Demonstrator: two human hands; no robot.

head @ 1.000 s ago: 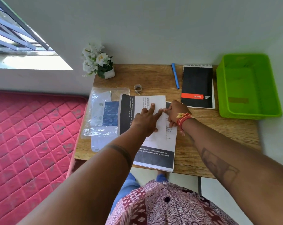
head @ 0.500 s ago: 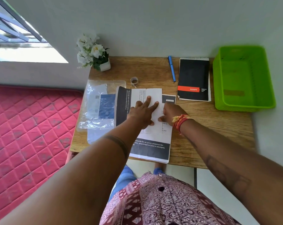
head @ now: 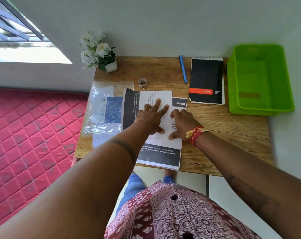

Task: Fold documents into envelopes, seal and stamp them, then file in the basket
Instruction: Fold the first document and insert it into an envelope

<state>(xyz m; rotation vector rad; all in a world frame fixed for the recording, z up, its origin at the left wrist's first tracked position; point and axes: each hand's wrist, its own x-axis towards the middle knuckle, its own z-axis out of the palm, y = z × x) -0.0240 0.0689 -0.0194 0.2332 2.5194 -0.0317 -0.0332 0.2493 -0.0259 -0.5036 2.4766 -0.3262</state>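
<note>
A printed document [head: 164,98] with black bands lies partly folded in the middle of the wooden desk [head: 232,131], on top of other printed sheets [head: 160,157]. My left hand [head: 150,118] presses flat on the folded flap with its fingers straight and spread. My right hand [head: 181,124] presses on the paper's right part beside it, fingers bent down onto the sheet. A clear plastic packet of envelopes [head: 106,109] lies to the left of the document. The green basket [head: 260,107] stands at the desk's right end.
A small roll of tape [head: 142,82] lies behind the document. A blue pen [head: 183,69] and a black spiral notepad [head: 206,80] lie at the back right. A white flower pot [head: 101,52] stands at the back left corner. A pink mattress [head: 30,135] borders the desk's left.
Both hands slid a little along the fold toward me while staying pressed on the paper. The camera view shifted slightly.
</note>
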